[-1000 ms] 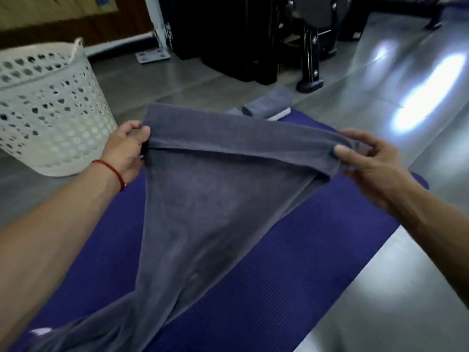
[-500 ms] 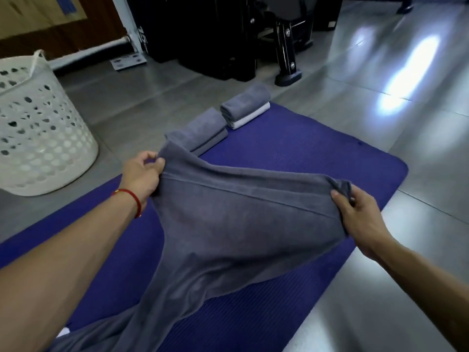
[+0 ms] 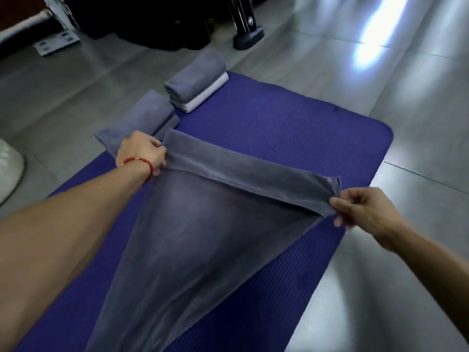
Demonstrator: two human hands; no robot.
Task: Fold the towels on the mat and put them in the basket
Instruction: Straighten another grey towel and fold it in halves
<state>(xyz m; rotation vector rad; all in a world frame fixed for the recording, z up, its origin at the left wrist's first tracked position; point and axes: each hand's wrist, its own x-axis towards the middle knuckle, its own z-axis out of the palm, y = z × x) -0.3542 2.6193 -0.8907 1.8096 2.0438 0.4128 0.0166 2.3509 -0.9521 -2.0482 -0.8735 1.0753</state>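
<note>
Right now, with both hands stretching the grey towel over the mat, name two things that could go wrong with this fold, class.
1. The left hand and right hand pinch only the top corners of the grey towel; a slip would likely drop the folded edge.
2. That left hand sits close to the folded grey towel at the purple mat edge; laying the cloth down there could nudge it, or the stacked folded towels beyond.

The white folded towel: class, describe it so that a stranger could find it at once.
Start at the blue ribbed foam mat and go to its far corner. Two folded stacks lie there; take the farther one, where a grey folded towel lies on the white folded towel. It is the only white cloth among grey ones.
</note>
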